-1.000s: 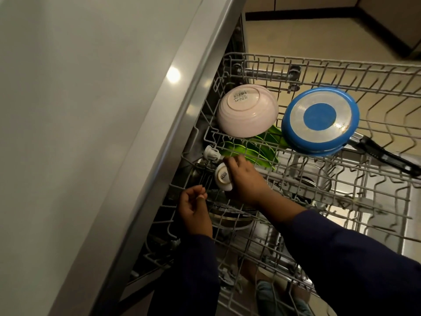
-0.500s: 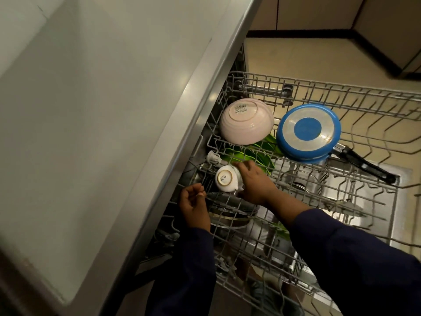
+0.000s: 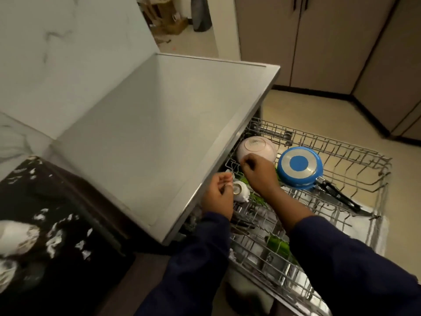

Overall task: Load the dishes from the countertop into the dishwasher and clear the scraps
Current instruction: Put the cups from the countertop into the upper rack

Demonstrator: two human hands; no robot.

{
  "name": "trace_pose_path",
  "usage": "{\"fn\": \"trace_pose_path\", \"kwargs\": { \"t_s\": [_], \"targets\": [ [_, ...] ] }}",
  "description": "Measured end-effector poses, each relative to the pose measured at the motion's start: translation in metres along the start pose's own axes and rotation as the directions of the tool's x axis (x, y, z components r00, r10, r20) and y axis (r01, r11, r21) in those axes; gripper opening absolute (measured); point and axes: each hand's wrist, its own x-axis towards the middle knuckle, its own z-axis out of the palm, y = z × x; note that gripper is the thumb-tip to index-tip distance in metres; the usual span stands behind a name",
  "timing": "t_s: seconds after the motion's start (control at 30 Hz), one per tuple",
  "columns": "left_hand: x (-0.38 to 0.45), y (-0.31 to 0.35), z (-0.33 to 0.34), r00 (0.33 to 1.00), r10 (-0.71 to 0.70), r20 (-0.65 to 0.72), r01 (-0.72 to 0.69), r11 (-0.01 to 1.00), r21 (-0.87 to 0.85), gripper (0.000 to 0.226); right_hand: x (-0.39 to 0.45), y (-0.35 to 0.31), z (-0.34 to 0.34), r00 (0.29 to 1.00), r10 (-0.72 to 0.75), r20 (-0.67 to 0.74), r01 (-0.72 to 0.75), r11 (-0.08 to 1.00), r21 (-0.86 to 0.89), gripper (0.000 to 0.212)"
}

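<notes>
The dishwasher's upper rack (image 3: 355, 156) is pulled out to the right of the grey countertop (image 3: 159, 137). A small white cup (image 3: 241, 193) lies mouth-down in the rack's near left corner. Neither hand holds it. My right hand (image 3: 259, 174) hovers just above and right of the cup, its fingers loosely curled beside the upturned pink bowl (image 3: 258, 147). My left hand (image 3: 218, 197) sits at the counter's edge left of the cup, fingers curled in and holding nothing. A blue pan (image 3: 300, 167) rests upside down to the right, its black handle (image 3: 339, 197) pointing right. Green plates (image 3: 257, 198) show below.
A black surface (image 3: 45, 224) flecked with white lies at the lower left. More green dishes (image 3: 280, 245) sit in the rack below. Tall cabinets (image 3: 319, 42) line the back and right, with tan floor (image 3: 307, 110) beyond the rack.
My right hand has let go of the white cup and lifted away toward the pink bowl. My head has pulled back and up, so more of the counter shows.
</notes>
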Motion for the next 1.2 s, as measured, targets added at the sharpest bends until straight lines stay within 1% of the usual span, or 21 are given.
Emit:
{"fn": "trace_pose_path", "kwargs": {
  "t_s": [0.07, 0.2, 0.3, 0.43, 0.57, 0.7, 0.83, 0.93, 1.03, 1.07, 1.13, 1.2],
  "targets": [
    [-0.003, 0.020, -0.017, 0.998, 0.053, -0.022, -0.053, 0.998, 0.032, 0.022, -0.003, -0.036, -0.004, 0.997, -0.071, -0.017, 0.072, 0.997, 0.043, 0.015],
    [-0.006, 0.054, -0.072, 0.982, 0.135, -0.132, -0.129, 0.990, 0.053, 0.018, -0.011, -0.109, 0.007, 0.984, -0.175, 0.033, 0.171, 0.981, 0.096, 0.015],
    [-0.009, 0.068, -0.127, 0.964, 0.143, -0.224, -0.136, 0.989, 0.050, 0.018, -0.026, -0.157, 0.031, 0.967, -0.241, 0.082, 0.232, 0.967, 0.102, 0.016],
    [-0.025, 0.061, -0.221, 0.921, 0.144, -0.361, -0.124, 0.989, 0.077, 0.022, -0.060, -0.214, 0.084, 0.941, -0.291, 0.171, 0.262, 0.950, 0.171, 0.017],
    [-0.059, 0.043, -0.322, 0.872, 0.113, -0.476, -0.080, 0.993, 0.088, 0.023, -0.112, -0.271, 0.149, 0.888, -0.380, 0.260, 0.340, 0.922, 0.186, 0.016],
    [-0.090, 0.016, -0.418, 0.794, 0.077, -0.602, -0.032, 0.996, 0.085, 0.026, -0.167, -0.319, 0.215, 0.796, -0.453, 0.402, 0.446, 0.887, 0.117, 0.022],
    [-0.117, -0.013, -0.484, 0.735, 0.011, -0.677, 0.050, 0.996, 0.071, 0.024, -0.204, -0.343, 0.272, 0.709, -0.441, 0.551, 0.493, 0.868, 0.061, 0.042],
    [-0.131, -0.031, -0.509, 0.725, -0.049, -0.687, 0.112, 0.993, 0.047, 0.025, -0.218, -0.348, 0.297, 0.627, -0.416, 0.659, 0.581, 0.813, -0.039, 0.058],
    [-0.140, -0.047, -0.521, 0.723, -0.104, -0.683, 0.153, 0.988, 0.011, 0.026, -0.219, -0.353, 0.317, 0.550, -0.364, 0.751, 0.660, 0.740, -0.125, 0.073],
    [-0.141, -0.051, -0.523, 0.721, -0.116, -0.683, 0.163, 0.987, 0.005, 0.026, -0.218, -0.355, 0.323, 0.536, -0.344, 0.771, 0.685, 0.711, -0.160, 0.078],
    [-0.141, -0.058, -0.527, 0.714, -0.132, -0.687, 0.178, 0.984, -0.004, 0.027, -0.215, -0.361, 0.335, 0.537, -0.312, 0.784, 0.705, 0.676, -0.214, 0.086],
    [-0.142, -0.064, -0.530, 0.706, -0.145, -0.693, 0.193, 0.981, -0.008, 0.027, -0.213, -0.363, 0.344, 0.545, -0.307, 0.780, 0.727, 0.637, -0.257, 0.084]
  ]
}}
